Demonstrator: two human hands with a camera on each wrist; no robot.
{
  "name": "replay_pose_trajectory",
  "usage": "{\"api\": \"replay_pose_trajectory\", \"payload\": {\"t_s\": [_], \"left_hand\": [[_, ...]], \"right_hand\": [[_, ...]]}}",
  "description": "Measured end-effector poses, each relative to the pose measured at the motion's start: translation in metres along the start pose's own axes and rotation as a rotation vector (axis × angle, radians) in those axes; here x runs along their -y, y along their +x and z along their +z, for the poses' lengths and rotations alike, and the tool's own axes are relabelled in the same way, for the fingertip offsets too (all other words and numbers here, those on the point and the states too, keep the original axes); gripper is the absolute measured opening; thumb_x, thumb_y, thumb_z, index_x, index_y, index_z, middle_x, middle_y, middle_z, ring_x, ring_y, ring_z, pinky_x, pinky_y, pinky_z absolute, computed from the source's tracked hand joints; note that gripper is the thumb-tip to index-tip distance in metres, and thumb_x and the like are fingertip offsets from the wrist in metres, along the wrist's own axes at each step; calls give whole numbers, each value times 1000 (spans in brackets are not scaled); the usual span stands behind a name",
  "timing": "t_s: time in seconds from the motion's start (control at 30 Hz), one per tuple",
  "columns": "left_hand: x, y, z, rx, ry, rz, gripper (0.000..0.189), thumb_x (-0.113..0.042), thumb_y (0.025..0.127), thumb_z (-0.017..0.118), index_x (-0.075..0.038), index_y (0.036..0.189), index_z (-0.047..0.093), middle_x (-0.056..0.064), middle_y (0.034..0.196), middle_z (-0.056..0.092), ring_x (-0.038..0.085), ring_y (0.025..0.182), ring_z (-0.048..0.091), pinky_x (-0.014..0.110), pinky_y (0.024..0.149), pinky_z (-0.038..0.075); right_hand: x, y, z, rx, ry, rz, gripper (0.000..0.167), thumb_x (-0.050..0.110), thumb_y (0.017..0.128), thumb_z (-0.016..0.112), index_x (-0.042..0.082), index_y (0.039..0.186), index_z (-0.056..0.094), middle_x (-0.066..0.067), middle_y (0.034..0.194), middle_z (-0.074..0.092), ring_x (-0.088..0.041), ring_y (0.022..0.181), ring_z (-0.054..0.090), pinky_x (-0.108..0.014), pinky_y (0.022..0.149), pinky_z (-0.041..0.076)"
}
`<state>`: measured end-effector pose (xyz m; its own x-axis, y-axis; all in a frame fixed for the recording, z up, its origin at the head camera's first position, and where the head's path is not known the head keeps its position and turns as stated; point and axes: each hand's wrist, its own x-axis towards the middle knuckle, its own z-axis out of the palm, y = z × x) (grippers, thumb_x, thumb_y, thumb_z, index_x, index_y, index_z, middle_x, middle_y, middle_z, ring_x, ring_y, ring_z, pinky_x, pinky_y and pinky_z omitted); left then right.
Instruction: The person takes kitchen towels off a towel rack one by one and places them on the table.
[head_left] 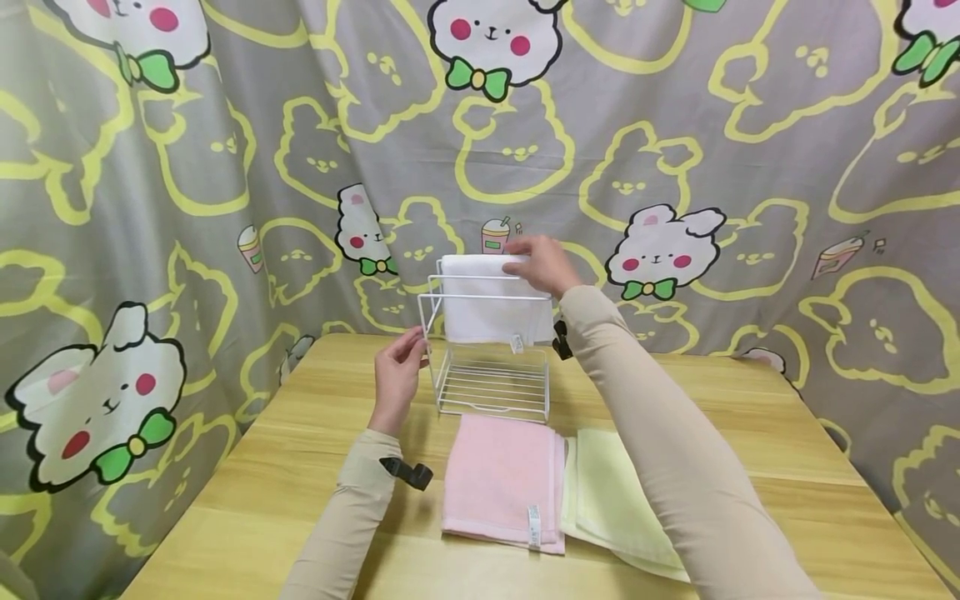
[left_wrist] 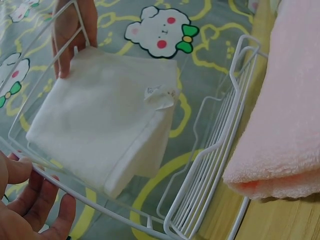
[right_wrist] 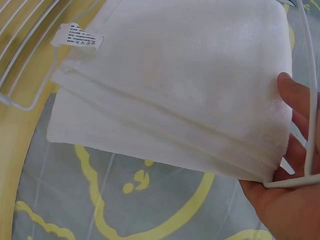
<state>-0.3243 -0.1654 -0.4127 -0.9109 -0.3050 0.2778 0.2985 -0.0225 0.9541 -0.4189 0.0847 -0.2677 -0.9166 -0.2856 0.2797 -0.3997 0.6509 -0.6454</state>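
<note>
A white towel [head_left: 487, 312] hangs folded over the rear top bar of a white wire rack [head_left: 483, 296], with its small printed label [right_wrist: 77, 37] showing near the lower edge. My right hand [head_left: 546, 265] pinches the towel's top edge at the right, thumb in front and fingers behind. At the rack's left side, my left hand [head_left: 397, 375] holds the upright wire between thumb and fingers, as the left wrist view shows. Just in front of the rack lies a folded pink towel [head_left: 501, 479] with a label. A folded yellow towel [head_left: 607, 487] lies to its right, partly hidden by my right sleeve.
The rack stands on a wood-grain table [head_left: 300, 467], its slatted base [head_left: 491, 387] low to the surface. Close behind it hangs a grey curtain [head_left: 525, 175] with cartoon animals. A black strap mount [head_left: 407, 472] sits on my left wrist.
</note>
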Motion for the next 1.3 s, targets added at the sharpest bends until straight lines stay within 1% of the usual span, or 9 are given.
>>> {"api": "replay_pose_trajectory", "payload": {"t_s": [0.2, 0.3, 0.43, 0.5, 0.7, 0.77, 0.93, 1.2, 1.3], "left_hand": [[0, 0, 0, 6, 1, 10, 29, -4, 98, 68, 2, 127, 70, 1, 101, 74, 11, 87, 67, 18, 74, 61], [1, 0, 0, 3, 0, 8, 29, -3, 98, 68, 1, 126, 70, 1, 100, 74, 12, 87, 68, 18, 74, 61], [2, 0, 1, 1, 5, 10, 28, -3, 98, 68, 1, 126, 71, 2, 102, 74, 22, 93, 70, 20, 74, 62], [2, 0, 1, -1, 9, 13, 28, -4, 98, 68, 1, 126, 71, 3, 102, 74, 25, 95, 70, 20, 74, 62], [3, 1, 1, 1, -7, 9, 28, -3, 98, 68, 2, 125, 70, 0, 99, 74, 18, 90, 70, 20, 74, 62], [3, 0, 1, 2, -11, 7, 28, -3, 98, 68, 2, 125, 71, -1, 99, 73, 20, 91, 70, 20, 74, 62], [2, 0, 1, -7, -7, 7, 28, -3, 98, 68, 2, 125, 71, -2, 98, 73, 23, 93, 70, 20, 74, 62], [1, 0, 2, -18, -15, -5, 29, 0, 97, 67, 3, 125, 70, -3, 95, 73, 13, 87, 69, 22, 76, 63], [0, -1, 3, -21, -17, -9, 29, 0, 97, 67, 2, 126, 70, -2, 96, 73, 13, 87, 69, 22, 76, 63]], "right_hand": [[2, -4, 0, -27, -4, 21, 24, 16, 97, 73, 7, 118, 75, -11, 127, 71, -28, 122, 63, -43, 107, 52], [2, -6, 1, -40, 11, 33, 24, 15, 97, 72, 7, 120, 75, -12, 126, 72, -29, 120, 64, -43, 105, 53], [1, -6, 3, -74, 26, 27, 24, 13, 97, 71, 6, 119, 75, -13, 125, 72, -30, 118, 66, -43, 104, 54], [0, -5, 4, -98, 30, 11, 22, 13, 97, 72, 5, 117, 76, -13, 122, 73, -30, 117, 66, -43, 103, 54], [-3, -6, 5, -159, 46, -1, 20, 14, 97, 72, 7, 115, 77, -12, 121, 74, -28, 119, 66, -42, 105, 53], [-2, -6, 5, -173, 55, -1, 20, 15, 97, 72, 8, 114, 77, -11, 120, 74, -27, 118, 66, -42, 106, 53], [0, -7, 4, -206, 59, -46, 19, 18, 97, 72, 9, 112, 78, -11, 117, 75, -27, 117, 67, -42, 107, 52], [0, -8, 2, -246, 65, -79, 20, 20, 97, 72, 9, 113, 78, -11, 118, 75, -28, 120, 65, -43, 109, 49], [1, -9, 0, -258, 79, -92, 20, 20, 97, 72, 8, 113, 78, -12, 118, 75, -28, 119, 66, -43, 109, 50]]}}
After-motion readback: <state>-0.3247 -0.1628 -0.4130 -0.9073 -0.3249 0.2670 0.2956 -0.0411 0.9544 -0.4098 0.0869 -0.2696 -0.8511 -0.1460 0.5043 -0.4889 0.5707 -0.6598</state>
